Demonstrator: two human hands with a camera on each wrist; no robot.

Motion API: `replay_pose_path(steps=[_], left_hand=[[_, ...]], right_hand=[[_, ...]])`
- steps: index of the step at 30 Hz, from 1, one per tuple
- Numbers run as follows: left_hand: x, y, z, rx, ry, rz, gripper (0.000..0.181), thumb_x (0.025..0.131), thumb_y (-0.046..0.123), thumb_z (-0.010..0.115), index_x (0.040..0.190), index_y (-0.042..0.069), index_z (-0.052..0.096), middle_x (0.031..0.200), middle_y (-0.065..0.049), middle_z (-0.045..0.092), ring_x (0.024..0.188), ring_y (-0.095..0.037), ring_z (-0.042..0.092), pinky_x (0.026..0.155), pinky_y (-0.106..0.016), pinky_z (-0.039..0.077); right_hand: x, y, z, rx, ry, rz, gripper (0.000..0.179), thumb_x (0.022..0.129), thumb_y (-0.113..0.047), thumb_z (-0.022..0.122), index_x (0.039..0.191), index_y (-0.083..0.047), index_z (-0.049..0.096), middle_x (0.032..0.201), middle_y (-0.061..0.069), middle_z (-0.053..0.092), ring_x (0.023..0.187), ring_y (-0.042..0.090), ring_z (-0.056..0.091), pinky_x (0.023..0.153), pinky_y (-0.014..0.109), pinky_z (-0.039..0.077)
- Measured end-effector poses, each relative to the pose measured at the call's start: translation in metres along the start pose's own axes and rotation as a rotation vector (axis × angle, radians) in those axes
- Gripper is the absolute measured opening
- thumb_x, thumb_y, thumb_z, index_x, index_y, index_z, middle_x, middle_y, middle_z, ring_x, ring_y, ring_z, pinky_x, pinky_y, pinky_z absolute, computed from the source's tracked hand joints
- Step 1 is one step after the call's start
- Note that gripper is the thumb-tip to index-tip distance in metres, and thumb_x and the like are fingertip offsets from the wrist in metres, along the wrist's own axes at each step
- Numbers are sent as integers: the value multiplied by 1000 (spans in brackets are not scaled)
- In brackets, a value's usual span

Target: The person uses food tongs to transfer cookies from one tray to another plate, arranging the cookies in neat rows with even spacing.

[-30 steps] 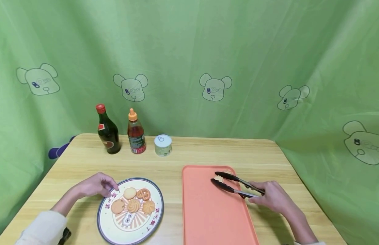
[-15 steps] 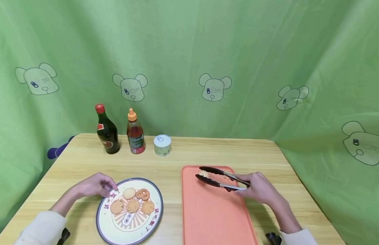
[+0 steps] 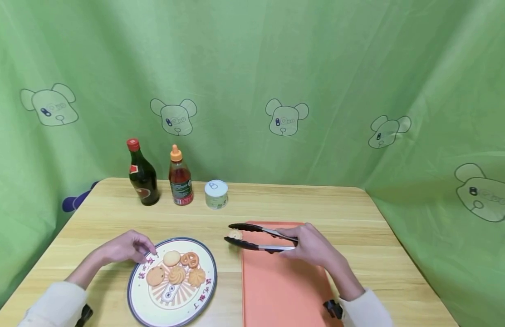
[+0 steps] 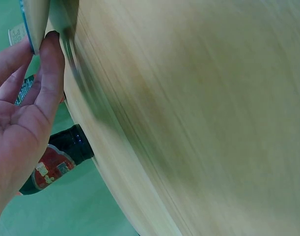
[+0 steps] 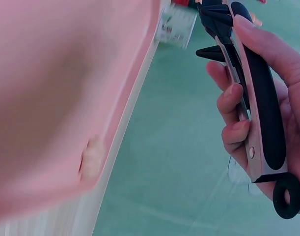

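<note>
My right hand point(image 3: 313, 245) grips black-and-silver tongs point(image 3: 264, 232), fingers wrapped round the handles in the right wrist view. A pale cookie point(image 3: 235, 234) sits between the tongs' black tips, above the far left corner of the coral tray point(image 3: 285, 281). With thumb and fingers, my left hand point(image 3: 127, 247) pinches the left rim of a round white plate point(image 3: 170, 313), as the left wrist view shows. On that plate lie several cookies point(image 3: 177, 275), one a pretzel shape point(image 3: 190, 260). Another cookie point(image 5: 92, 158) lies in the tray's corner, hidden behind my right hand in the head view.
At the back left stand a dark green bottle point(image 3: 144, 184) with a red cap, a sauce bottle point(image 3: 181, 184) with an orange nozzle and a short can point(image 3: 216, 194). A green curtain point(image 3: 236, 68) hangs behind the wooden table point(image 3: 317, 202).
My right hand has carried the tongs and the cookie leftward, from the tray's far right part to its far left corner. The left hand and the plate stay where they were.
</note>
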State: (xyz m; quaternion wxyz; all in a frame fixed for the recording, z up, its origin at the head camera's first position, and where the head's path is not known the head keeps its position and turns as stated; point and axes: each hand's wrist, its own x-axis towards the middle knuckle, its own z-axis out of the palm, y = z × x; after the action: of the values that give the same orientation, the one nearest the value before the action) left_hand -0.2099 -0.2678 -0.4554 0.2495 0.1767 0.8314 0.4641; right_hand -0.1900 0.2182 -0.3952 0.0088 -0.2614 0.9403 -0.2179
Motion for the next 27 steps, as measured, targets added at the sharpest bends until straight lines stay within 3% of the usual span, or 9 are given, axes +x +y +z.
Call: replay_pose_path(steps=[4,6,7,11,12,15,17,21,27], left_hand=[[-1,0,0,9,-1,2,30,70,-1,70,100,-5,66,92,-15,68,78,-18,60,66,-26,53],[-1,0,-1,20,1,-2,30,70,-1,71,99,-4,67,91,-14,68,78,-18,60,66,-26,53],[-2,1,-1,27,2,-6,30,70,-1,71,99,-3,67,91,-14,68,78,-18,60,66,-26,53],[-1,2,-1,36,3,-13,29,70,-1,71,98,-3,67,90,-13,67,77,-17,59,66,-26,53],[-1,3,-1,35,2,-11,29,70,-1,71,98,-3,67,90,-13,67,77,-17,59,66,-26,53],[0,4,-1,24,-3,-5,29,70,-2,70,99,-5,67,90,-14,68,77,-18,59,65,-26,52],[0,4,-1,19,-4,-5,29,70,-3,70,99,-5,67,90,-15,68,76,-18,59,64,-25,52],[0,3,-1,20,-5,3,29,70,-3,70,99,-5,67,90,-15,68,74,-16,59,63,-25,52],[0,2,-1,32,-5,18,29,70,-2,70,100,-5,67,89,-15,67,72,-14,58,62,-24,51]], right_hand=[[13,-17,10,11,-25,-37,53,74,-38,78,121,-18,65,91,0,74,46,1,19,44,15,23],[20,-26,16,19,-47,-35,52,73,-35,79,121,-18,65,72,-4,67,46,1,19,44,16,23],[24,-30,19,27,-58,-39,52,74,-31,79,122,-17,65,71,-3,66,46,2,19,44,16,23],[35,-47,29,66,-89,-89,52,74,-26,79,122,-17,65,55,-9,29,45,2,19,43,16,21],[38,-51,32,70,-91,-102,52,73,-25,80,122,-16,65,55,-10,28,45,2,19,42,16,21],[44,-63,39,72,-107,-126,54,73,-28,80,123,-13,64,55,-9,35,46,1,20,42,16,21],[47,-70,44,61,-126,-127,55,73,-30,80,123,-12,64,60,-8,52,46,1,22,42,15,23],[52,-84,52,32,-170,-130,56,72,-31,80,123,-13,64,88,-3,73,44,2,23,43,15,25],[54,-99,63,8,-209,-164,55,72,-28,81,123,-16,64,107,-2,72,45,3,21,42,16,24]])
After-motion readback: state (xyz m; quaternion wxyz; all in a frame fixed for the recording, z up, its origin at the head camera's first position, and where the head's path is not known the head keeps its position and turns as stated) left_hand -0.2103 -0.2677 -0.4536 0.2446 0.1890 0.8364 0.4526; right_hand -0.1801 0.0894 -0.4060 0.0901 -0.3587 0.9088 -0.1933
